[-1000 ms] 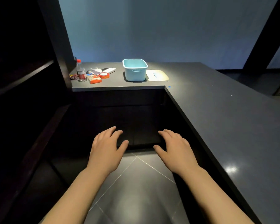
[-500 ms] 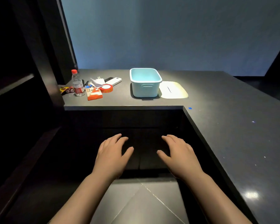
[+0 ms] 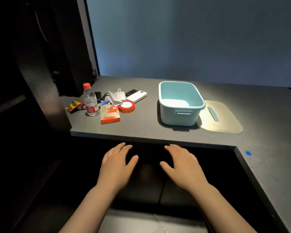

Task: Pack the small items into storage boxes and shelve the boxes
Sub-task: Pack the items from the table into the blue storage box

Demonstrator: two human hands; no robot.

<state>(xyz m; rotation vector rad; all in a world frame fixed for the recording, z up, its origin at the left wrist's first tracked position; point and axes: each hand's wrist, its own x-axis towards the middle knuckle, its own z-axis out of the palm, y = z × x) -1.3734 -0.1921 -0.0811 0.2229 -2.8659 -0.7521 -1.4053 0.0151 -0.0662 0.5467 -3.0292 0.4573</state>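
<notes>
An empty light-blue storage box [image 3: 181,105] stands on the dark counter [image 3: 141,125], its pale lid [image 3: 225,118] lying flat to its right. Left of the box lies a pile of small items: a clear bottle with a red cap [image 3: 90,101], an orange packet [image 3: 109,114], a red tape roll [image 3: 126,106], a white power bank [image 3: 136,95], a white plug [image 3: 120,94] and a pack of batteries [image 3: 74,105]. My left hand [image 3: 115,167] and my right hand [image 3: 183,167] hover palm down below the counter's front edge, fingers relaxed, holding nothing.
The counter runs on along the right side [image 3: 275,165], with a small blue mark [image 3: 248,153] near its inner corner. Dark shelving [image 3: 23,98] stands at the left. Dark cabinet fronts [image 3: 158,190] sit under the counter, and tiled floor [image 3: 141,224] lies below.
The view has come closer to the counter; box and items appear larger and lower. Both hands stay side by side, open and empty, now near the counter's front edge.
</notes>
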